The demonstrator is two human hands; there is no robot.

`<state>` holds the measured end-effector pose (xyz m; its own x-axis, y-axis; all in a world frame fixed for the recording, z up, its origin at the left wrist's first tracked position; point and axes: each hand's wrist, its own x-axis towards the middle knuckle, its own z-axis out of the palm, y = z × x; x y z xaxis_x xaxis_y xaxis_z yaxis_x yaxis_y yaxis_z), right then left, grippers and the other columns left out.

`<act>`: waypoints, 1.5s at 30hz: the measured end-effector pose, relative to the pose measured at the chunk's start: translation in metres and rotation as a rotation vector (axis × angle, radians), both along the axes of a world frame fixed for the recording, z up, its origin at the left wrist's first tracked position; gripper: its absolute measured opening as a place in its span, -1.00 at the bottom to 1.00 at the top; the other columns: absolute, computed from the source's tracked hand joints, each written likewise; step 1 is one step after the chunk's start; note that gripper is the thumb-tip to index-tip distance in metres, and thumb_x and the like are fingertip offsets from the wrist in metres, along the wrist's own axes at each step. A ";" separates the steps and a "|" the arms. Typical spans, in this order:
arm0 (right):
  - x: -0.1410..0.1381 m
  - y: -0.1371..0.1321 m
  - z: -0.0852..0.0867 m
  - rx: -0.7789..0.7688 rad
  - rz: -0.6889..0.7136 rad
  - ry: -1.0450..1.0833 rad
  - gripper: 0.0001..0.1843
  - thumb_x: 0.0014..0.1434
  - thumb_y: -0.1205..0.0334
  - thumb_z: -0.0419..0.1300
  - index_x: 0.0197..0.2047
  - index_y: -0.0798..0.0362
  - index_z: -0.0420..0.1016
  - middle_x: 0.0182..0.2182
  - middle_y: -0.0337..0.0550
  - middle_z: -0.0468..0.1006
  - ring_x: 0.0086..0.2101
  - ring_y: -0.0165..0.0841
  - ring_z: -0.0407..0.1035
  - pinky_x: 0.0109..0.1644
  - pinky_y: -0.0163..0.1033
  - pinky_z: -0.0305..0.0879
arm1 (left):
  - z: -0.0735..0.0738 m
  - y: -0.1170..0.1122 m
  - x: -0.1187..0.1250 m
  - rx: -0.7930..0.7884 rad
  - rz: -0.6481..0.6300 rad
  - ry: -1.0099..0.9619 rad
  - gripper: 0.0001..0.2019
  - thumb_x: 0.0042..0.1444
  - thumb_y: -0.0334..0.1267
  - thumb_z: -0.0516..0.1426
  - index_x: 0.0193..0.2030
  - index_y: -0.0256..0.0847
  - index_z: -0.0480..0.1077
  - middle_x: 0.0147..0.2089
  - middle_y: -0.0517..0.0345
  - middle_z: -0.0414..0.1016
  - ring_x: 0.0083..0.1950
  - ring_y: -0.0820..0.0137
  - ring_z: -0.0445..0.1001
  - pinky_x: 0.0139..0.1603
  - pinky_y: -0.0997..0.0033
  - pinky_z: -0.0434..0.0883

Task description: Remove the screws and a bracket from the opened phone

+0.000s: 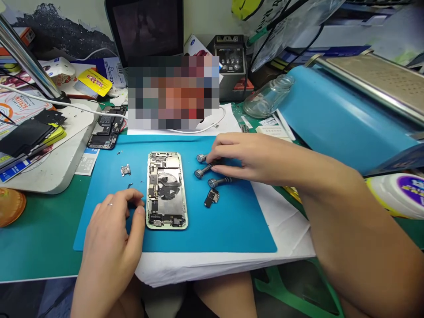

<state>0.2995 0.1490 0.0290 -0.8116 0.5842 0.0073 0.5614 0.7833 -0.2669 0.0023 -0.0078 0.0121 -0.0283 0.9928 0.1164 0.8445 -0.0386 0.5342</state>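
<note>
An opened phone point(167, 190) with its insides bare lies on a blue mat point(232, 225). My left hand point(114, 229) rests on the mat at the phone's lower left edge, fingers curled and thumb touching the frame. My right hand point(241, 157) reaches over three small screwdrivers point(207, 170) right of the phone, its fingertips closed on the handle of one. A small dark part point(211, 197) lies below the screwdrivers. A small component point(125, 170) and loose screws sit left of the phone.
Another dismantled phone point(107, 128) lies at the back left beside a white lamp base point(53, 163). A glass jar point(268, 97), a blue roll point(338, 115) and a grey box point(232, 62) stand behind. White paper point(285, 229) lies under the mat.
</note>
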 end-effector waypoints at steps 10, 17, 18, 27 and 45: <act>-0.008 -0.012 0.008 0.270 0.033 0.123 -0.78 0.40 0.14 0.08 -0.14 0.03 0.51 -0.22 -0.04 0.52 -0.21 -0.19 0.45 -0.23 -0.14 0.33 | 0.000 0.002 0.002 -0.002 -0.038 -0.020 -0.86 0.43 -0.19 -0.01 -0.02 -0.04 0.35 -0.15 0.18 0.49 -0.16 0.26 0.42 -0.18 0.21 0.30; -0.009 -0.009 0.004 0.265 0.034 0.116 -0.80 0.41 0.14 0.05 -0.13 0.02 0.45 -0.22 -0.04 0.52 -0.20 -0.15 0.44 -0.18 -0.10 0.33 | 0.001 0.000 0.003 -0.024 -0.049 -0.015 -0.87 0.43 -0.23 -0.02 -0.05 -0.04 0.34 -0.16 0.21 0.47 -0.16 0.28 0.39 -0.16 0.20 0.28; -0.008 -0.008 0.003 0.264 0.035 0.109 -0.81 0.41 0.14 0.05 -0.13 0.01 0.44 -0.21 -0.04 0.52 -0.20 -0.16 0.44 -0.19 -0.11 0.33 | 0.002 0.000 0.003 -0.026 -0.049 -0.011 -0.87 0.43 -0.23 -0.02 -0.05 -0.04 0.34 -0.17 0.21 0.46 -0.17 0.28 0.39 -0.16 0.20 0.27; -0.013 -0.010 0.002 0.274 0.016 0.155 -0.82 0.42 0.14 0.05 -0.08 0.02 0.43 -0.21 -0.03 0.57 -0.16 -0.10 0.47 -0.14 -0.06 0.36 | 0.002 0.000 0.004 -0.009 -0.072 0.034 -0.92 0.39 -0.20 0.04 -0.07 -0.05 0.34 -0.20 0.19 0.46 -0.17 0.23 0.39 -0.18 0.21 0.26; -0.015 -0.009 0.003 0.259 -0.032 0.143 -0.75 0.41 0.13 0.02 -0.09 0.03 0.48 -0.19 0.02 0.59 -0.12 -0.10 0.46 -0.08 -0.05 0.37 | -0.002 0.001 0.003 -0.003 -0.067 0.059 -0.89 0.37 -0.12 0.10 -0.04 -0.02 0.32 -0.15 0.21 0.49 -0.21 0.26 0.39 -0.18 0.17 0.26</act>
<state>0.2842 0.1400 0.0317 -0.7726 0.5735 0.2724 0.5582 0.8180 -0.1391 0.0057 -0.0064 0.0101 0.0450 0.9926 0.1126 0.8701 -0.0943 0.4838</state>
